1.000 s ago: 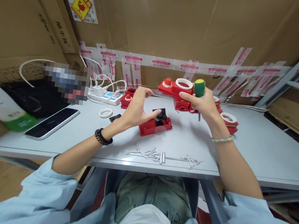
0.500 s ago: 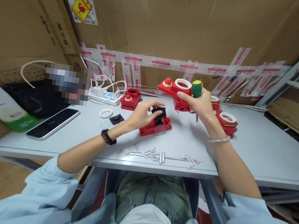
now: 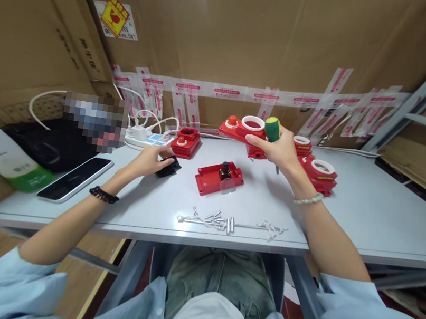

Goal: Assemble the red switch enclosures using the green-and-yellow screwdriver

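My left hand (image 3: pixel 155 159) pinches a black square plate (image 3: pixel 172 166) at the tabletop, left of centre. The second black piece and white ring there are hidden by the hand or plate. My right hand (image 3: pixel 281 147) is closed around a screwdriver (image 3: pixel 272 129) with a green and yellow handle, its shaft pointing down. Its thumb reaches across a red housing (image 3: pixel 237 129) with a white ring and orange-red dome; I cannot tell whether the hand also grips it. Between my hands lies an open red tray-like case (image 3: pixel 210 180) with a black component (image 3: pixel 225 171) inside.
Loose screws and metal pins (image 3: pixel 223 222) lie near the front edge. More red housings stand at right (image 3: pixel 321 177) and behind my left hand (image 3: pixel 186 144). A power strip (image 3: pixel 148 138), phone (image 3: pixel 76 179) and white-green tube (image 3: pixel 5 155) are at left. Cardboard (image 3: pixel 231 34) walls the back.
My left hand has carried the black plate from the open red case leftward to where another black piece lay. My right hand, screwdriver and the ringed red housing have shifted slightly left.
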Available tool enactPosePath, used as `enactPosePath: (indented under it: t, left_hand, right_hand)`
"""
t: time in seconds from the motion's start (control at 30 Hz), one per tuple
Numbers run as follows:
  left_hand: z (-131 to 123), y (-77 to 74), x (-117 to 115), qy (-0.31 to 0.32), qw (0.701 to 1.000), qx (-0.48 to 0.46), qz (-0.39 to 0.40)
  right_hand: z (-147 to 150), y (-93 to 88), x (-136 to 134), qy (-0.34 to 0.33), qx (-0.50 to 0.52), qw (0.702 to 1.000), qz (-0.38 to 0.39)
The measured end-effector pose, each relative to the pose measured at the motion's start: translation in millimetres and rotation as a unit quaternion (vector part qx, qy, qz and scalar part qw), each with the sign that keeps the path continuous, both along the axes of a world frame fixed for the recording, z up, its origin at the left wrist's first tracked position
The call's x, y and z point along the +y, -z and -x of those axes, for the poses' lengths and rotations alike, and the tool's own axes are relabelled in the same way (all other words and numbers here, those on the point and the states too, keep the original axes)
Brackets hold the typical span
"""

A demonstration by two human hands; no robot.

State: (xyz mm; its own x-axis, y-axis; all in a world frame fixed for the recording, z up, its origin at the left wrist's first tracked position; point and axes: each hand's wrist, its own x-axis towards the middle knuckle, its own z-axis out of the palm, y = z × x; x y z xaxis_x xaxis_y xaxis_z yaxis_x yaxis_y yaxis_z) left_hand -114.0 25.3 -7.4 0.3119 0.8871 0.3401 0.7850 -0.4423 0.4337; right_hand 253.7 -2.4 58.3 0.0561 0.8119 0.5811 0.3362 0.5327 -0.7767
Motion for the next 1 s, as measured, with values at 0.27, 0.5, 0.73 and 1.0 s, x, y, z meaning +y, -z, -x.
enactPosePath:
  t: [0.27, 0.5, 0.73, 1.0]
  left_hand:
    - [-83, -28.0, -50, 0.155, 0.978, 0.001, -0.139]
    - [-153, -20.7, -72, 0.173, 0.973, 0.136, -0.069]
    - [-116, -39.8, -62, 0.164, 0.983, -0.083, -0.010]
    - [33, -25.9, -46, 0.000, 0.996, -0.050, 0.076]
  right_hand:
    - [1, -1.3, -1, 0.013, -0.009, 1.000, -0.009]
    - [3, -4.1, -5, 0.032, -0.021, 0.999, 0.000]
    - [3, -4.1, -7, 0.023, -0.026, 0.999, -0.014]
    - [5, -2.5, -7, 0.017, -0.021, 1.000, -0.004]
